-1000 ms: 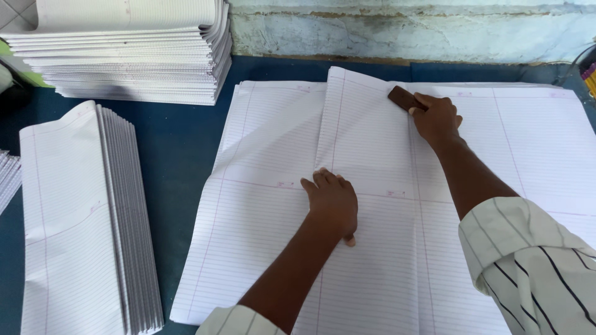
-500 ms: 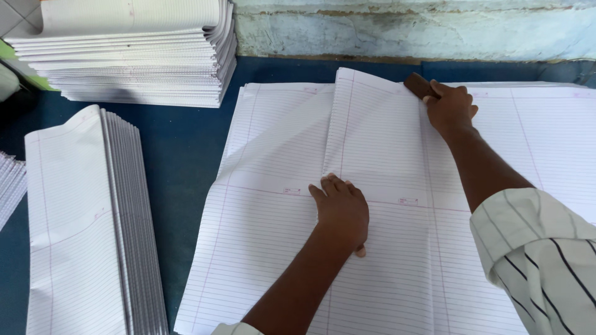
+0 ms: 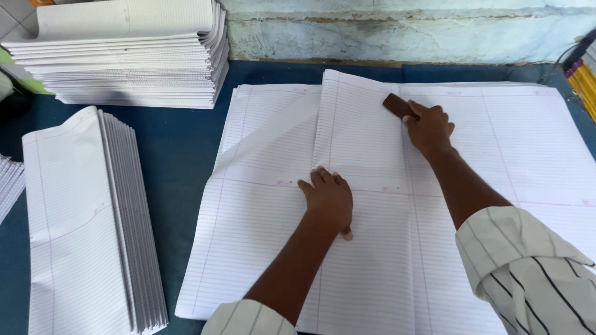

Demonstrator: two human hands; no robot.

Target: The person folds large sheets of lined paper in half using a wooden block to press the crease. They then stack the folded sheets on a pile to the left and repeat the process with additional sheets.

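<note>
A large ruled paper sheet (image 3: 261,205) lies on top of a flat pile on the blue table (image 3: 180,149), its right part folded over to the left. My left hand (image 3: 329,200) presses flat on the folded part near its left edge, fingers together and pointing away from me. My right hand (image 3: 428,127) holds a small dark brown block (image 3: 397,105) and pushes it on the paper along the fold line, near the far end of the sheet. Both forearms come out of rolled striped sleeves.
A stack of folded ruled sheets (image 3: 93,217) lies at the left, fanned along its right side. A taller pile of folded sheets (image 3: 130,56) stands at the back left. A worn pale wall (image 3: 403,31) runs behind the table. Yellow pencils (image 3: 585,80) show at the right edge.
My right hand with the brown block has slid back a little along the fold toward me after reaching the far edge. My left hand stays pressed on the folded sheet.
</note>
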